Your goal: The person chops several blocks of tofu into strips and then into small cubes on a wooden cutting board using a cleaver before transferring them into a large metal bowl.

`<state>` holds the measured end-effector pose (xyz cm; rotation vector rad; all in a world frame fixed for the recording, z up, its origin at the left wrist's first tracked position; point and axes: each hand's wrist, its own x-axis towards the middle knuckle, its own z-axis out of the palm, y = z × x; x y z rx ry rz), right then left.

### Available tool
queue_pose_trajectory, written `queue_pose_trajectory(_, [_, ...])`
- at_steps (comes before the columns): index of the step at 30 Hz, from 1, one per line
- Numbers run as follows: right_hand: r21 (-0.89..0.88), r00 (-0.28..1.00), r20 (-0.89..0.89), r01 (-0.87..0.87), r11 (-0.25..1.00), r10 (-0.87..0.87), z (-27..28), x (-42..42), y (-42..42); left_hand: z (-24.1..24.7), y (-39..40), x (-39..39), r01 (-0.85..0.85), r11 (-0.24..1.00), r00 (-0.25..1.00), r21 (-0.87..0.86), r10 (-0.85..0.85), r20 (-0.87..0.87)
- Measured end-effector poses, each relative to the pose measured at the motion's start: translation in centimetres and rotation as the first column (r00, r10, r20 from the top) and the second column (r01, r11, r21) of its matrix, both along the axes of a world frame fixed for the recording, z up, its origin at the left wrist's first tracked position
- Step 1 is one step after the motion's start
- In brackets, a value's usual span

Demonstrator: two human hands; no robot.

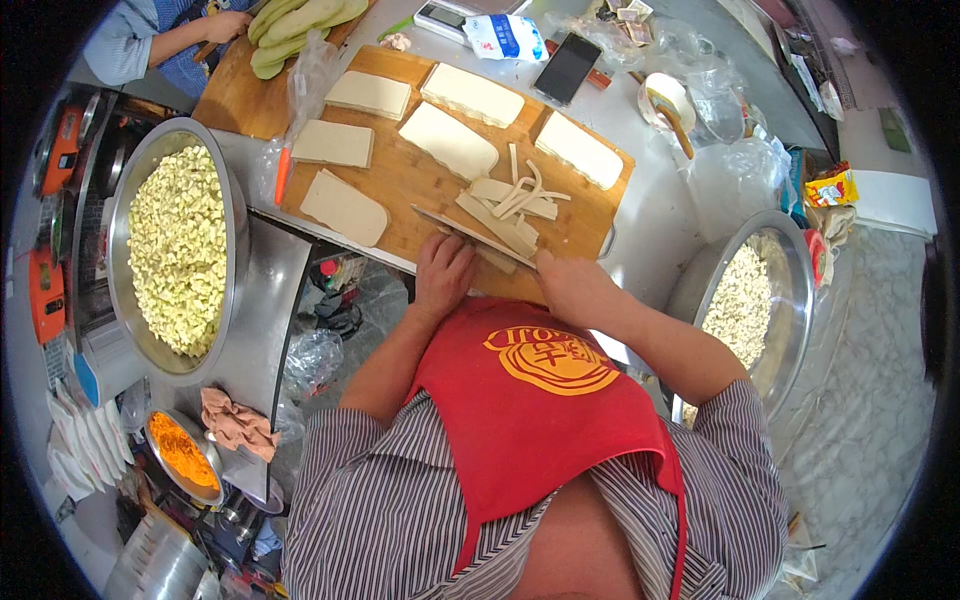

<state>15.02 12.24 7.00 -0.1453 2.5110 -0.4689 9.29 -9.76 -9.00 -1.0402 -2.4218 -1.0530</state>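
My right hand grips a kitchen knife, its blade slanting across the near edge of a wooden cutting board. Bent fingers of my left hand press close against the blade's near side. Partly hidden under the blade and fingers lies a pale piece that looks like pressed tofu. Just beyond the knife is a loose pile of cut strips. Stacked pale slabs are spread over the board, among them a near-left slab, a middle slab and a far-right slab.
A large steel bowl of diced pale-green vegetable stands left; another bowl of pale diced food is right. An orange-handled tool lies by the board. Beyond are a phone and a scale. Another person's hand is near sliced vegetables.
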Motion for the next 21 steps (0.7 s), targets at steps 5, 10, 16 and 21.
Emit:
queue_pose_trajectory(5, [0.016,0.999,0.029,-0.016,1.0,0.015,-1.1,-0.4,-0.3,-0.4,-0.2,-0.1,0.001,1.0,1.0,0.0,-0.001,0.001])
queue_pose_trajectory(10, [0.015,0.999,0.01,0.039,0.999,-0.039,-4.6,0.5,0.0,-0.3,0.0,-0.3,0.013,1.0,1.0,-0.021,-0.013,0.005])
queue_pose_trajectory(16, [-0.019,0.983,-0.103,0.154,0.988,-0.155,-5.4,0.9,2.6,1.8,0.9,-1.1,0.051,0.987,0.999,-0.155,-0.048,0.024])
queue_pose_trajectory(21, [-0.026,0.984,-0.129,0.119,0.993,-0.121,-4.5,1.7,3.5,2.4,-1.6,-1.9,0.016,0.998,0.993,-0.055,-0.009,0.114])
